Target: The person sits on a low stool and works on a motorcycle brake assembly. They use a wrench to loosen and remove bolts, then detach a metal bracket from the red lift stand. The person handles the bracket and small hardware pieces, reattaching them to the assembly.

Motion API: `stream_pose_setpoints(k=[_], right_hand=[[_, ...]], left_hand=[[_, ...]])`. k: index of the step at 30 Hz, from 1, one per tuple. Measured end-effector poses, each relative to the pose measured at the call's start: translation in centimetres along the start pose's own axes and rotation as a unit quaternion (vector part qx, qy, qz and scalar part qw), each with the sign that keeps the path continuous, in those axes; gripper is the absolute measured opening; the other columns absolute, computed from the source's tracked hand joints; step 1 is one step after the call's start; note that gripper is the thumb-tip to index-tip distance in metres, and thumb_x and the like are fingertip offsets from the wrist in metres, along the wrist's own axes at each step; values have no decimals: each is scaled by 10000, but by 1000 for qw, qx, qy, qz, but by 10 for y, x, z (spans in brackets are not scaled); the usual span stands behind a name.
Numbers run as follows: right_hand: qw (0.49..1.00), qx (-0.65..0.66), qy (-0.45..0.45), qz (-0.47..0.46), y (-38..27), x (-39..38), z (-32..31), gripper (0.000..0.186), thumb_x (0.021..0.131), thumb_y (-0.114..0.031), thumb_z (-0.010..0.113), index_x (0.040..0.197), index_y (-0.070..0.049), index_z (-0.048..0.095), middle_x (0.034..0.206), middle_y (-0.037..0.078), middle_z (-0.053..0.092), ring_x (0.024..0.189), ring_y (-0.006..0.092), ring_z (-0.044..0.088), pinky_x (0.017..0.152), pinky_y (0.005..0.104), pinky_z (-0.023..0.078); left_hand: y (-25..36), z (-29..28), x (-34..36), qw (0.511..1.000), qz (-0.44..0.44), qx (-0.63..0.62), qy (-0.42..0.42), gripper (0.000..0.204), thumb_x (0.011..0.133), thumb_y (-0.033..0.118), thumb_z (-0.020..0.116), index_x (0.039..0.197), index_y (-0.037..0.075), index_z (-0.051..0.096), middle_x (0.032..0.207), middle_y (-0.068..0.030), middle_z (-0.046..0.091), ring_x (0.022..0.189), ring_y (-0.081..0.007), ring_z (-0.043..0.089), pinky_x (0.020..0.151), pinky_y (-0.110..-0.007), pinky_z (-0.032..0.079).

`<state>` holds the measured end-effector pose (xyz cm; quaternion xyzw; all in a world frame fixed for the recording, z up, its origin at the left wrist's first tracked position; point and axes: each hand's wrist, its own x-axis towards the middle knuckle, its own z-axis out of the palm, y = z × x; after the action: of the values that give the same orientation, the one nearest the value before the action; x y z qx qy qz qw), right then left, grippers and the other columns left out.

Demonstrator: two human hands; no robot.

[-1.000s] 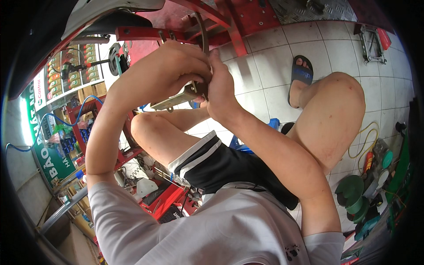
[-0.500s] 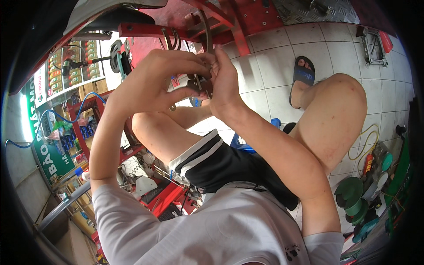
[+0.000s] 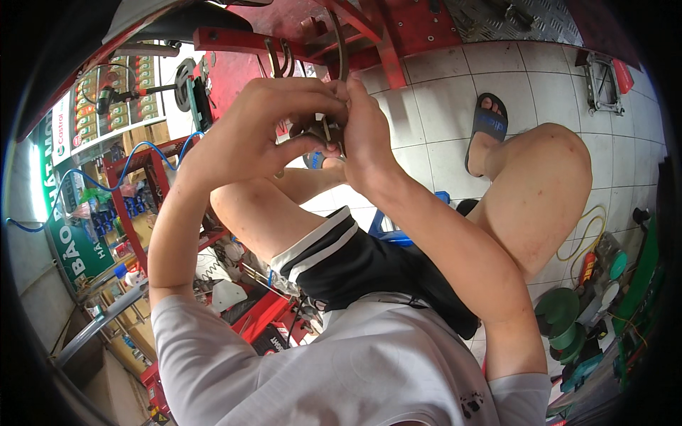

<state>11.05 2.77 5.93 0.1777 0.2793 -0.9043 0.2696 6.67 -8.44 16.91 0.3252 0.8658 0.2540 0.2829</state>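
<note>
Both hands are raised together in front of the red metal frame, at the upper middle of the view. My left hand (image 3: 245, 131) is curled, with thumb and fingers pinching a small dark metal part (image 3: 327, 133). On the part's other side, my right hand (image 3: 366, 135) is closed against it, its fingers bent inward. The fingers cover most of the part, so its exact kind cannot be made out. A dark curved hose or bar (image 3: 339, 46) reaches down to the top of my right hand; whether it joins the part is hidden.
A red metal frame (image 3: 387, 46) stands just beyond my hands. Two hooked metal pieces (image 3: 278, 58) stick up beside it. A blue stool (image 3: 391, 231) is under me. At right are green containers (image 3: 558, 316) and a yellow cable (image 3: 604, 220); a red rack (image 3: 138, 192) stands left.
The view has shifted slightly. Both hands keep their grip on the metal part; it and the left fingers have moved only a little.
</note>
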Motion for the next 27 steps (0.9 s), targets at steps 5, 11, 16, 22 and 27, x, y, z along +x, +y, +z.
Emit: stream_pose_setpoints(k=[5,11,16,22,27], right_hand=[[1000,8,-8,5,1,1,0,546,1040,-396,174,1076,-21,570,792,86,649,646,106,574,475,229,391],[999,-24,17,-19,2,2,4,531,1043,-386,202,1061,-7,573,737,48,605,606,81,543,477,238,409],[995,-86,50,-29,3,-1,3,466,1037,-386,334,903,-38,613,647,-21,477,549,54,449,446,233,348],[994,-68,72,-51,16,5,-3,430,1000,-408,475,751,-78,595,576,-50,413,495,45,388,422,229,297],[992,-98,61,-40,24,9,-21,371,979,-382,533,714,-122,539,641,-41,476,515,46,425,405,227,278]], left_hand=[[-5,2,4,998,43,32,10,411,608,10,730,1012,-1,652,990,-148,622,890,-341,612,756,-397,501],[-7,-1,2,998,26,53,7,345,639,70,783,966,15,687,1052,-120,621,884,-272,634,778,-369,503],[-14,-3,-17,988,-64,-100,102,420,701,40,757,1097,-23,631,1089,-107,624,919,-203,628,806,-332,506],[-64,24,-78,851,-190,-199,447,267,999,121,465,1167,-40,595,1124,-98,631,1035,-167,610,878,-295,477],[-64,105,-107,626,-274,-610,401,390,1012,283,436,1282,6,485,1214,-164,578,1127,-250,543,972,-397,411]])
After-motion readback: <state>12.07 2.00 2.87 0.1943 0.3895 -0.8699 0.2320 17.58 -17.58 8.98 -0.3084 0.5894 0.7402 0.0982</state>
